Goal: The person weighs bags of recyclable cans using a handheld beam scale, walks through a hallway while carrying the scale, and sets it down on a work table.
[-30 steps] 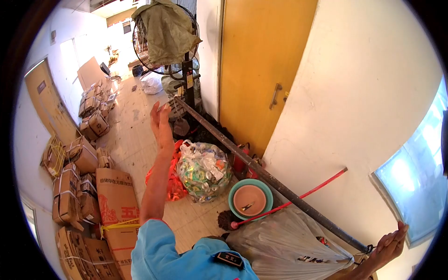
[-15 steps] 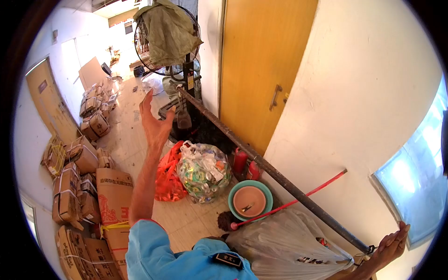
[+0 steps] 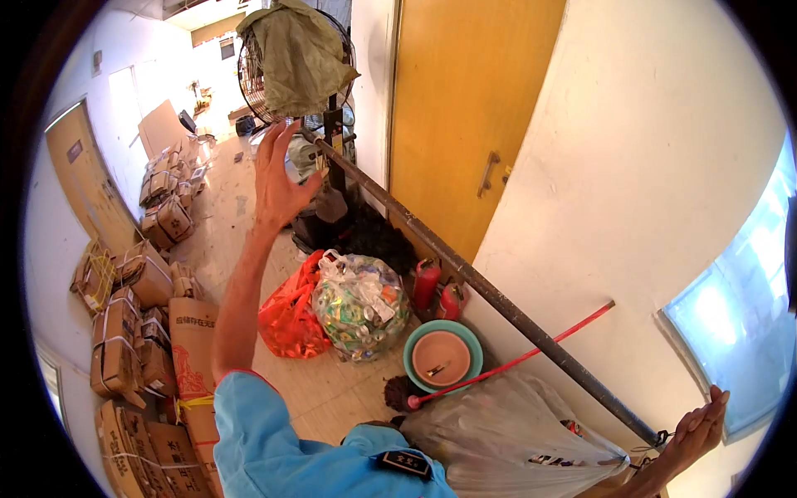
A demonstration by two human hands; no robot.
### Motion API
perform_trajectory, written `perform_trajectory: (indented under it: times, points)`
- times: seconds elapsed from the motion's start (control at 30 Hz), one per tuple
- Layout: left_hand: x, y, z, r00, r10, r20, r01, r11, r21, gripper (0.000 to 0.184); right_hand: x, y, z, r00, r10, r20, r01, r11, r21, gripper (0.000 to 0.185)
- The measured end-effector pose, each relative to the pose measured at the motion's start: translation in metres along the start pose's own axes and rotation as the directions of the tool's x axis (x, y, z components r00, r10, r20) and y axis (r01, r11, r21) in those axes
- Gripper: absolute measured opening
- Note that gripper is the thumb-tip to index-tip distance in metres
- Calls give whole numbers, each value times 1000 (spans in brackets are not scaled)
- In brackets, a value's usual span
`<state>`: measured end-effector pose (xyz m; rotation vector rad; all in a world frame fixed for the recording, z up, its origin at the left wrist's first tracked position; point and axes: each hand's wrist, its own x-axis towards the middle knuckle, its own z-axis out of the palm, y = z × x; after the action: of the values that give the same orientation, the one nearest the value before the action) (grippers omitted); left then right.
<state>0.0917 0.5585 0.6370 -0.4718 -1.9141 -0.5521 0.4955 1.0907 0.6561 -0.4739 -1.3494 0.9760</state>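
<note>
Pole (image 3: 490, 291) — left hand (image 3: 279, 189) spread near upper end; right hand (image 3: 696, 438) by lower end — grip unclear.

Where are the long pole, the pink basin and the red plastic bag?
Long pole (image 3: 481, 285): head view, middle of its shaft.
Pink basin (image 3: 453, 350): head view, bare inside bottom.
Red plastic bag (image 3: 291, 314): head view, its crinkled side.

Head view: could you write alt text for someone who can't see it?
The left hand is open near the far end of a long dark pole, the right hand beside its near end. Nearby are a stuffed clear bag, nested basins and bundled cardboard.
</note>
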Motion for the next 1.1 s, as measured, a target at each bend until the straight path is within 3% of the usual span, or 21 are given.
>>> perform_trajectory:
  times: [0.07, 0.2, 0.23, 0.27, 0.33, 0.4, 0.47, 0.6, 0.73, 0.8, 0.9, 1.0, 1.07, 1.1]
  points:
    - [18, -2, -1, 984, 143, 111, -148, 988, 39, 73, 5, 7, -5, 1000, -6, 24, 5, 999, 33, 38]
    - [33, -22, 13, 880, 290, 377, -302, 953, -27, 55, 3, 22, -14, 998, 49, 47, -50, 998, 32, 38]
    - [36, -27, 18, 870, 277, 408, -198, 954, -224, 37, -1, 27, -15, 996, 63, 65, -65, 998, 28, 37]
    - [33, -31, 22, 830, 240, 503, -110, 956, -273, 33, -4, 36, -16, 993, 91, 73, -94, 995, 36, 36]
    - [22, -38, 25, 710, 173, 682, 84, 942, -326, 25, -12, 59, -26, 988, 139, 66, -137, 990, -28, 35]
    - [2, -43, 34, 625, 179, 760, 205, 901, -382, 20, -21, 94, -42, 980, 188, 70, -188, 982, 4, 36]
    - [-15, -44, 39, 507, 158, 847, 316, 880, -354, 20, -36, 111, -44, 935, 354, 2, -353, 934, -60, 37]
    - [-49, -51, 46, 347, 106, 932, 441, 859, -261, 21, -36, 136, -54, 946, 323, 3, -321, 941, -103, 37]
    - [-71, -43, 46, 339, 204, 918, 459, 816, -351, 24, -10, 166, -53, 941, 339, 3, -337, 934, -120, 38]
    - [-78, -46, 45, 299, 193, 934, 547, 768, -334, 25, -6, 178, -60, 936, 350, -38, -352, 928, -121, 41]
    - [-75, -40, 34, 239, 189, 952, 561, 774, -295, 26, 18, 231, -99, 910, 414, 13, -411, 907, -92, 41]
    - [-81, -44, 35, 224, 227, 948, 585, 746, -317, 28, 20, 255, -108, 927, 370, 58, -366, 928, -65, 44]
    - [-87, -47, 35, 255, 256, 932, 585, 727, -359, 30, 27, 267, -122, 904, 419, 90, -409, 906, -108, 43]
    - [-89, -47, 34, 259, 265, 929, 572, 732, -369, 30, 28, 276, -132, 916, 369, 154, -350, 926, -137, 41]
